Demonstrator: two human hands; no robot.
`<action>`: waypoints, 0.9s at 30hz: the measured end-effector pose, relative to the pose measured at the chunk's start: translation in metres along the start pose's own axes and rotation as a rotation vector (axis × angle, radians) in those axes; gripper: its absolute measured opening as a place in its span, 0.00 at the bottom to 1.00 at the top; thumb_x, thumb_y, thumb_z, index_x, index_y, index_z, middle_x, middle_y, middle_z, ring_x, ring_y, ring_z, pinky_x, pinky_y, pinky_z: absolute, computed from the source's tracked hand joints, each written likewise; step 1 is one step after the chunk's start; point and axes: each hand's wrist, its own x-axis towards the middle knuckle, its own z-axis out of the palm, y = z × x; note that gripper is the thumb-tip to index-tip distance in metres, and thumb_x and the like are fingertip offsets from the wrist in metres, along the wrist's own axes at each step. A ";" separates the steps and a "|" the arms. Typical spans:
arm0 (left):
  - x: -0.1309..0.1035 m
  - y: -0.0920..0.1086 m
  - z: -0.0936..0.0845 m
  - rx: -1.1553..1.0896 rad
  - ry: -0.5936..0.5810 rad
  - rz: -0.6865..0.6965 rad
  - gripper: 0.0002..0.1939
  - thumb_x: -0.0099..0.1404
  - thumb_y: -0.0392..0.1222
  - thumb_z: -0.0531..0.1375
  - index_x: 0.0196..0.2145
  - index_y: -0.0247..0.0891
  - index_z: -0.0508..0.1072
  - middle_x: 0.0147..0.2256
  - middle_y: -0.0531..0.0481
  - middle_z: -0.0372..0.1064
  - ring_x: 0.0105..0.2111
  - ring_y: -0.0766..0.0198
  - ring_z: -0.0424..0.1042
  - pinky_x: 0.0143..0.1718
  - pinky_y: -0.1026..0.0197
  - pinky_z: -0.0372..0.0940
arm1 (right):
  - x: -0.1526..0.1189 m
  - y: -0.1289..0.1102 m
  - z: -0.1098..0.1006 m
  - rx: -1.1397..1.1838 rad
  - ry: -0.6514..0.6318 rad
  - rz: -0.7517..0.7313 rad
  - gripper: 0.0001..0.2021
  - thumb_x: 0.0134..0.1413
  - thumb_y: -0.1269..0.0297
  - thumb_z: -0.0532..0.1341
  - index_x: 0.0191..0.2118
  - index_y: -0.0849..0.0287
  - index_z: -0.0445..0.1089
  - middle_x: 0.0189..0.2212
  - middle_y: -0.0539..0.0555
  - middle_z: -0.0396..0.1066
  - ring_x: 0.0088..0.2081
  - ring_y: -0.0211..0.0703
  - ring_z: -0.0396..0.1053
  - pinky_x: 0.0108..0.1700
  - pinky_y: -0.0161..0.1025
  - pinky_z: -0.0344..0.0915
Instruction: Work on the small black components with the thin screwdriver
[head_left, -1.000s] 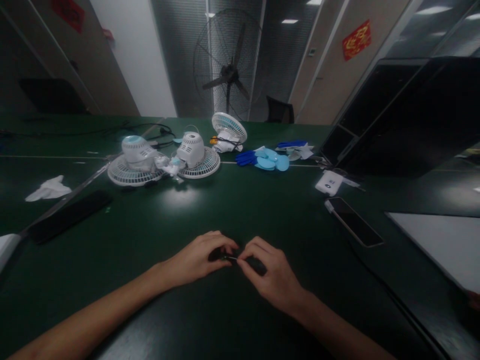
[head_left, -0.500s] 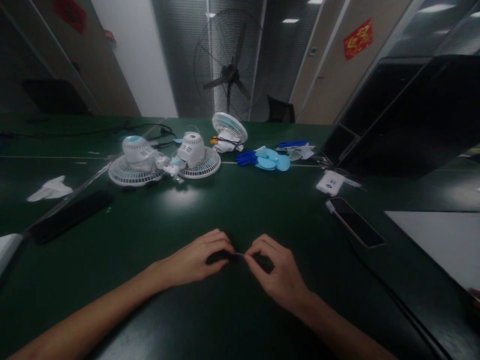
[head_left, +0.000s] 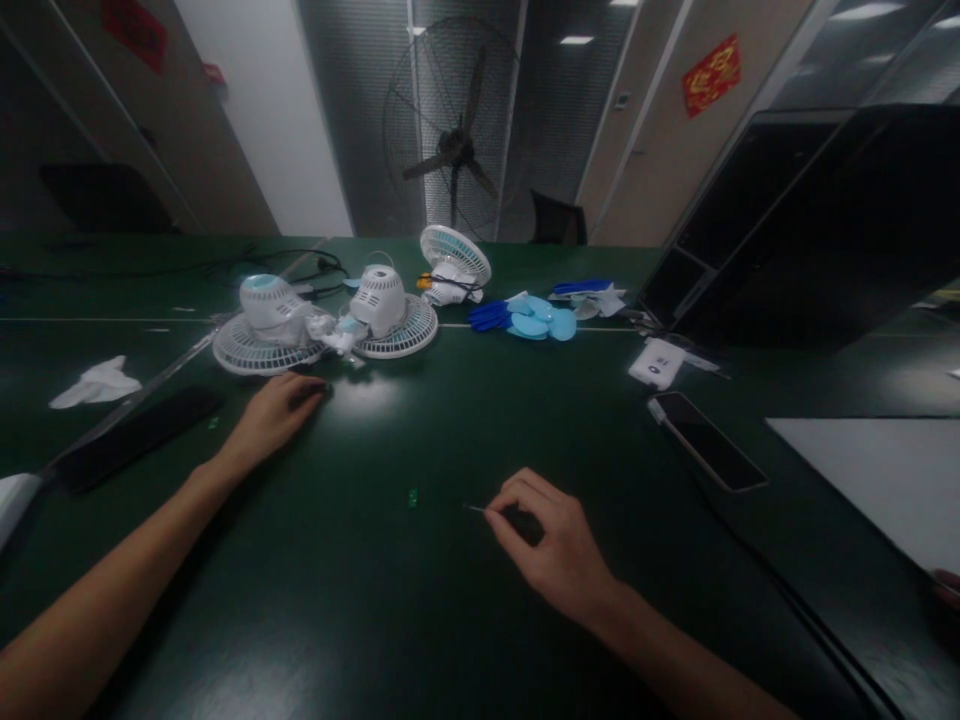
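Observation:
My right hand [head_left: 551,535] pinches a thin, light-coloured sliver [head_left: 474,508] whose free end points left, low over the green table [head_left: 360,620]. Out to the left, my left hand [head_left: 277,415] reaches just in front of the white fans, its fingers closed round a small dark thing at the fingertips that I cannot make out. A tiny green piece [head_left: 413,498] lies on the table between my hands. Another small green piece [head_left: 214,423] lies left of my left hand, near a long black object [head_left: 139,437].
Two face-down white fans [head_left: 262,345] [head_left: 401,330] and a tilted third [head_left: 456,258] stand behind. Blue gloves [head_left: 491,315] with light blue discs [head_left: 544,318], a white box [head_left: 657,363], a phone [head_left: 707,440] and a monitor [head_left: 817,230] are toward the right. Another person's fingers [head_left: 946,580] show at the right edge.
My left hand has moved from beside my right hand to the far left, near the fans. The green piece between my hands now shows. My right hand stays nearly in place, holding the sliver.

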 end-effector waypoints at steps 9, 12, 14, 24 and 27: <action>-0.009 0.056 -0.017 -0.046 -0.062 0.222 0.20 0.75 0.48 0.57 0.59 0.39 0.73 0.58 0.40 0.68 0.57 0.46 0.67 0.58 0.46 0.64 | -0.001 0.002 0.001 0.012 -0.019 0.015 0.04 0.68 0.70 0.63 0.39 0.57 0.74 0.38 0.52 0.73 0.37 0.42 0.73 0.38 0.39 0.69; -0.017 0.114 -0.014 -0.283 -0.476 0.418 0.17 0.76 0.47 0.59 0.59 0.47 0.75 0.56 0.46 0.71 0.54 0.53 0.71 0.56 0.52 0.67 | 0.000 0.002 0.001 0.007 -0.016 0.015 0.04 0.68 0.69 0.63 0.39 0.56 0.74 0.38 0.53 0.73 0.36 0.42 0.72 0.38 0.39 0.69; -0.023 0.140 -0.009 -0.364 -0.584 0.474 0.15 0.77 0.45 0.59 0.58 0.48 0.76 0.54 0.46 0.72 0.53 0.54 0.72 0.56 0.54 0.67 | 0.000 0.002 0.001 -0.003 -0.011 0.014 0.04 0.67 0.69 0.62 0.38 0.56 0.74 0.37 0.52 0.73 0.36 0.42 0.72 0.37 0.39 0.69; -0.029 0.150 0.005 -0.469 -0.623 0.519 0.13 0.78 0.45 0.57 0.48 0.45 0.82 0.47 0.45 0.72 0.49 0.56 0.72 0.52 0.58 0.68 | 0.000 -0.001 0.000 0.009 -0.007 0.007 0.06 0.67 0.68 0.61 0.38 0.57 0.75 0.37 0.53 0.73 0.36 0.42 0.72 0.37 0.38 0.69; -0.030 0.154 0.007 -0.448 -0.623 0.506 0.11 0.77 0.45 0.59 0.46 0.43 0.81 0.48 0.45 0.72 0.49 0.57 0.73 0.52 0.58 0.67 | 0.001 -0.001 -0.001 -0.003 -0.004 0.007 0.06 0.67 0.68 0.62 0.38 0.56 0.75 0.37 0.53 0.73 0.35 0.42 0.72 0.38 0.39 0.69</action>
